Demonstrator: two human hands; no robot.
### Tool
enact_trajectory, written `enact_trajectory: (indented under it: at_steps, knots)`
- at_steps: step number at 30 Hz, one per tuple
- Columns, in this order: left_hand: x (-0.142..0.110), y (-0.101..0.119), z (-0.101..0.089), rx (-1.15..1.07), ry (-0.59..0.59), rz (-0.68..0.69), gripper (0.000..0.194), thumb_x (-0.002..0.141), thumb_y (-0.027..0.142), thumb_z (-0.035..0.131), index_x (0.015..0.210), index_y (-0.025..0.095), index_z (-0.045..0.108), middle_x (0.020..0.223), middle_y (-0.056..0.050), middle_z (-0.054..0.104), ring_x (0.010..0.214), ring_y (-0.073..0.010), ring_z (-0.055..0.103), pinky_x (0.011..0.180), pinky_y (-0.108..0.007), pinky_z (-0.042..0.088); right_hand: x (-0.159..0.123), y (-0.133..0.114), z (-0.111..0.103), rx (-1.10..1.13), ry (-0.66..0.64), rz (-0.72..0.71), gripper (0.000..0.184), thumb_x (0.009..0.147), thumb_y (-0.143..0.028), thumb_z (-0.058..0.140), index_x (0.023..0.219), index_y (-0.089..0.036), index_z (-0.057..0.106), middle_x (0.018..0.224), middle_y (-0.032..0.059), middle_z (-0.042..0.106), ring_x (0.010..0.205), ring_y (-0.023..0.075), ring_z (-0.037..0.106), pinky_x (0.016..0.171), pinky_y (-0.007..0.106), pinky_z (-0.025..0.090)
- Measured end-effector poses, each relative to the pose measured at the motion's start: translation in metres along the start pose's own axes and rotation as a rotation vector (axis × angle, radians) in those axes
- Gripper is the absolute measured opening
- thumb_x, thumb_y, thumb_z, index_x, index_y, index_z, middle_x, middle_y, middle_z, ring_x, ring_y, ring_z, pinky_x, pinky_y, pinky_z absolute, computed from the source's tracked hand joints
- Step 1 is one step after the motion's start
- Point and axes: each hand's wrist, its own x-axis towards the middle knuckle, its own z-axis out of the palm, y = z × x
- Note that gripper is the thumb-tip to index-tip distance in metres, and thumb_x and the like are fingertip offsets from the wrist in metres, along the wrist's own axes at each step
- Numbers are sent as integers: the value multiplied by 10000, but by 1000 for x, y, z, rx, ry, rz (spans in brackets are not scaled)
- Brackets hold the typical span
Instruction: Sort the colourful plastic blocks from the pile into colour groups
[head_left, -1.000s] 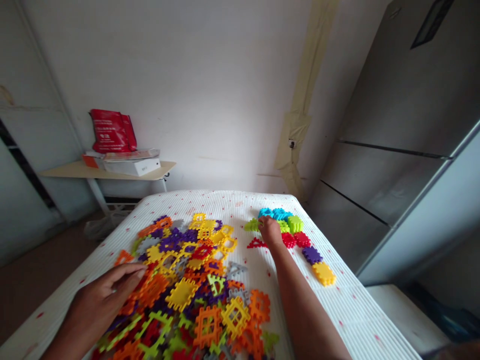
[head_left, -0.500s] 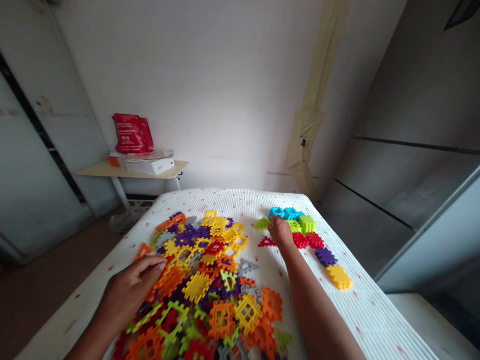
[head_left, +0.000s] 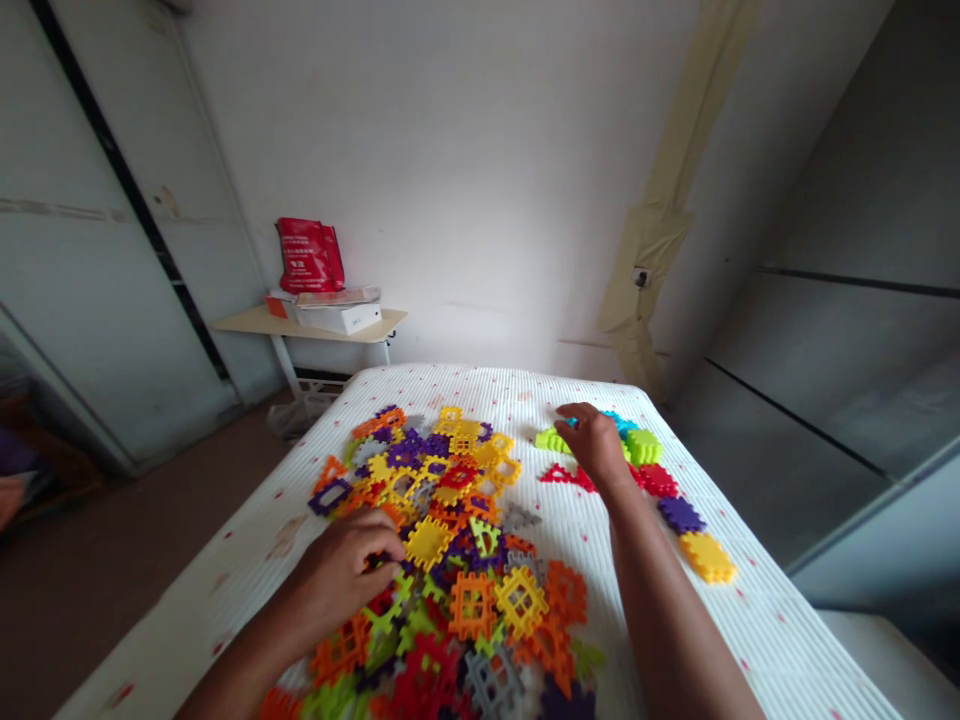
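Note:
A large heap of plastic interlocking building tiles, many of them notched squares, covers the middle of the bed. My left hand (head_left: 349, 560) is at the heap's left side, thumb and fingers curled close together; what is between them, if anything, is hidden. Just right of its fingertips lies a yellow square tile (head_left: 428, 543). Over the sorted tiles at the right is my right hand (head_left: 598, 442), its thumb and index finger apart with nothing between them. Beneath and beside it are light green tiles (head_left: 551, 440). Blue tiles (head_left: 622, 424) show partly behind it.
Red tiles (head_left: 658, 480), a purple stack (head_left: 681, 515) and a yellow stack (head_left: 707, 557) run down the bed's right side. A red triangle tile (head_left: 556, 473) lies left of my right wrist. Beyond the bed, a small table (head_left: 247, 320) holds boxes and a red bag (head_left: 309, 257).
My view has turned slightly left. My left hand has moved nearer along the heap, uncovering a purple frame tile. My right hand's fingers, closed at the light green tiles before, are now apart.

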Motion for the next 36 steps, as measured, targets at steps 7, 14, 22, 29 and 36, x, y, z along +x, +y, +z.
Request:
enact_trajectory:
  at_steps: [7, 14, 22, 29, 36]
  knots:
    - [3, 26, 23, 129, -30, 159, 236, 772, 149, 496, 830, 258, 698, 908, -31, 650, 892, -187, 567, 807, -324, 427, -16, -34, -4, 192, -478, -177, 174, 728, -198, 617, 875, -209, 710, 761, -5, 691, 603, 102, 585, 580, 202, 419]
    - [6, 14, 41, 304, 109, 160, 312, 816, 178, 460, 1044, 265, 655, 1111, -58, 633, 1043, -227, 540, 941, -425, 398, -48, -91, 25, -256, -740, -259, 148, 684, -315, 694, 805, -236, 726, 774, 59, 710, 708, 202, 651, 564, 254, 442]
    - [10, 6, 45, 214, 227, 216, 272, 845, 217, 425, 953, 249, 672, 987, -47, 677, 934, -195, 597, 849, -350, 462, -66, -106, 46, -432, -776, -342, 318, 704, -407, 674, 885, -148, 710, 865, 176, 702, 792, 318, 666, 591, 352, 501]
    - [11, 12, 40, -208, 353, -41, 232, 783, 384, 520, 840, 239, 692, 872, -28, 709, 816, -183, 653, 733, -276, 515, -59, -109, 29, -256, -694, -288, 288, 853, -391, 501, 1018, -193, 629, 891, 104, 699, 784, 227, 657, 604, 272, 439]
    - [9, 7, 38, -500, 396, -276, 384, 700, 510, 596, 914, 198, 659, 922, -57, 698, 860, -207, 645, 770, -281, 510, -60, -106, 36, -78, -641, -287, 299, 909, -383, 425, 1106, -194, 545, 803, 74, 681, 714, 188, 635, 579, 244, 381]
